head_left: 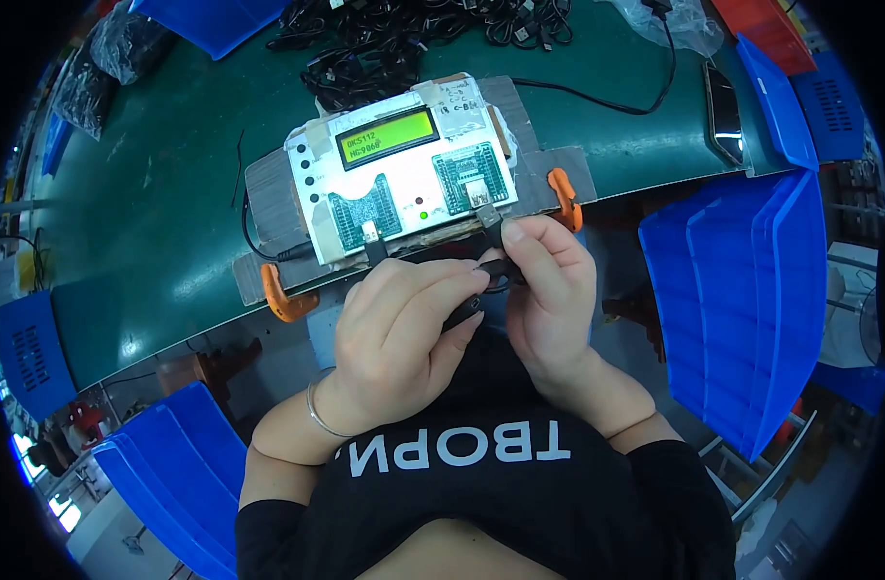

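Note:
A white cable tester (418,184) with a lit green screen (388,139) lies in front of me. My right hand (553,280) pinches the black USB plug (491,227) of a cable at the metal socket (476,194) of the right green board; whether it is fully seated I cannot tell. My left hand (394,333) is closed round the bundled black USB cable (466,311), fingertips meeting the right hand's. At the left board's socket (370,232) sits the cable's other black connector (376,253). A small green light (423,215) glows between the boards.
Black cables (384,53) are heaped at the table's far side. Orange clamps (286,295) (564,198) flank the tester at the table edge. Blue bins (742,309) (176,474) stand at both sides. A phone (723,114) lies at the right.

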Motion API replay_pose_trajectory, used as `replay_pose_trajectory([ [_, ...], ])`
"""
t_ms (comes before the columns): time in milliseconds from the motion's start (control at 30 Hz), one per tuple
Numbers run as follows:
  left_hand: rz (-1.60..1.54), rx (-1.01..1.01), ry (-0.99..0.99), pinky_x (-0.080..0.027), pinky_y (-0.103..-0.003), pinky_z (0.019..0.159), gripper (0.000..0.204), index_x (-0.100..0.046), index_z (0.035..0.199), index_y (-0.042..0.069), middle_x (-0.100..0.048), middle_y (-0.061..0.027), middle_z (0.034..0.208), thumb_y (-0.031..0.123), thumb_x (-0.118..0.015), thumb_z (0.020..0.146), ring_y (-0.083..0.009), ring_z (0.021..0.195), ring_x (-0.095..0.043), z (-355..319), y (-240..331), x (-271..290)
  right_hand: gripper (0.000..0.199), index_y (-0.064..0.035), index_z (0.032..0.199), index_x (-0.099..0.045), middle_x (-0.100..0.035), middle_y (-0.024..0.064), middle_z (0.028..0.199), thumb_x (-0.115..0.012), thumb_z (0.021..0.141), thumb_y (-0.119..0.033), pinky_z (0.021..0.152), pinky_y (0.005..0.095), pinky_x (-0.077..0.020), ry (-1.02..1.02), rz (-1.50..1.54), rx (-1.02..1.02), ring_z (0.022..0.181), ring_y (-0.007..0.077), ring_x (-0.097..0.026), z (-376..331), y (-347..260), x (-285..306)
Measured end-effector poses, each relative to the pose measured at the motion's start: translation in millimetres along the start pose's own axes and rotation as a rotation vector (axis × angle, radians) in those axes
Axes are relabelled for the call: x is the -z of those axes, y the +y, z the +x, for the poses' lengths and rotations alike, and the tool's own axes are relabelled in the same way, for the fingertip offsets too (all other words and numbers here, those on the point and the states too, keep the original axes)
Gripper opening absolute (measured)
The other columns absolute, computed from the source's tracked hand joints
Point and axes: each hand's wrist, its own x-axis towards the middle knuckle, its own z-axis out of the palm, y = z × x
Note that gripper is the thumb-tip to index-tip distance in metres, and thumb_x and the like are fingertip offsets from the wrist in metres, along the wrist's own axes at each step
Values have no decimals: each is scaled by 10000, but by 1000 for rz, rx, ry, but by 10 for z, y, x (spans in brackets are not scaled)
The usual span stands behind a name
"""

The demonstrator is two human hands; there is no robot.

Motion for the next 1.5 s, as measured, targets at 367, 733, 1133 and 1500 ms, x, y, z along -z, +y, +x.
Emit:
replay_pose_trajectory([
  [367,9,6,52,-479,-311,611,249,-630,980,20,-630,-112,848,146,-692,774,-256,689,-605,-2,-23,92,160,-1,994,-544,-633,84,881,-537,924,-145,694,258,-494,-55,49,-104,786,126,-608,54,-36,-111],
  [733,-42,435,-195,-443,-235,594,190,-625,963,-14,-639,-85,739,146,-544,899,-136,626,-595,-41,-7,415,205,-9,1069,-563,-610,58,871,-610,874,-53,686,210,-479,-346,-933,465,766,88,-603,43,-112,69],
  [1133,-19,388,-258,-460,-228,579,153,-587,949,-11,-651,-76,718,46,-645,819,-131,624,-623,78,-3,349,128,-3,970,-594,-581,30,717,-595,888,-101,535,176,-448,-392,-404,-123,621,65,-558,164,-374,18],
  [1500,57,354,-296,-473,-252,579,166,-614,939,2,-646,-103,743,59,-668,793,-190,628,-645,130,24,388,124,1,910,-622,-577,9,659,-620,863,-114,453,156,-412,-433,-640,-152,541,43,-534,244,-540,-38],
])
